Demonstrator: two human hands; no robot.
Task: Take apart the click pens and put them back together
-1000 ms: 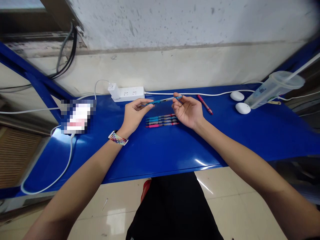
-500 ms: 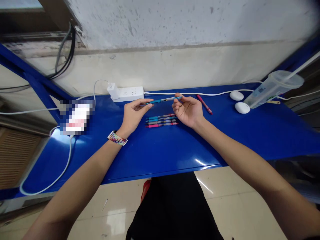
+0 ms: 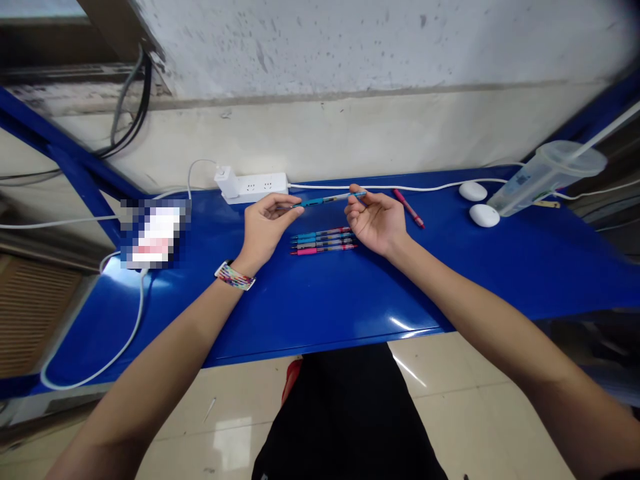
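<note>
Two-ended pinch: left hand [image 3: 264,225], right hand [image 3: 379,219] on blue pen [image 3: 316,201] (holding step, apparently); next move needs coordinated fingers.

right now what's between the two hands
In the head view, a blue pen spans left hand to right hand; below it lies a row of pens.

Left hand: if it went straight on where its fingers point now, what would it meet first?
Past the blue pen it holds, the left hand would probably meet the right hand first; depth is unclear.
</note>
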